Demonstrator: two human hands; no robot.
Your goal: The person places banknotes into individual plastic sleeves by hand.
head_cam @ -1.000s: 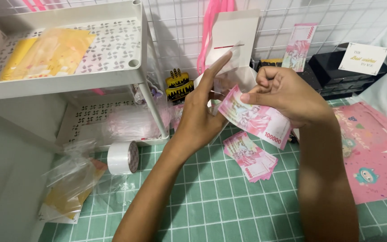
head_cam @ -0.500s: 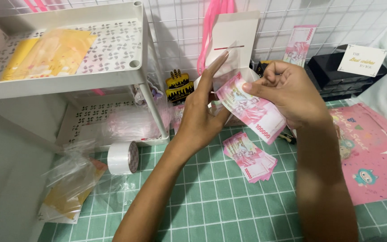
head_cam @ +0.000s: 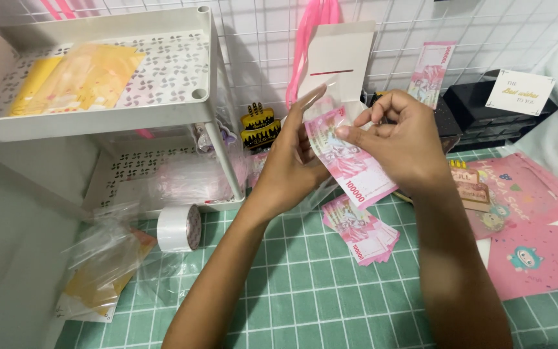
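Banknote (head_cam: pixel 347 161), pink, lay in your two hands with its long axis slanting from upper left, near your left fingertips, down to lower right, where its free end pointed toward the pile of pink notes (head_cam: pixel 361 229). You held it in the air above that pile, which rested on the green gridded surface (head_cam: pixel 305 291). Left of the pile sat a roll of clear tape (head_cam: pixel 179 227) and some plastic bags (head_cam: pixel 101 262); behind them stood a white tiered shelf (head_cam: pixel 98 123). Right of the pile lay pink printed sheets (head_cam: pixel 537 245). Your left hand (head_cam: pixel 292 168) backed the note with fingers extended; your right hand (head_cam: pixel 402 139) pinched it, thumb on the front face.
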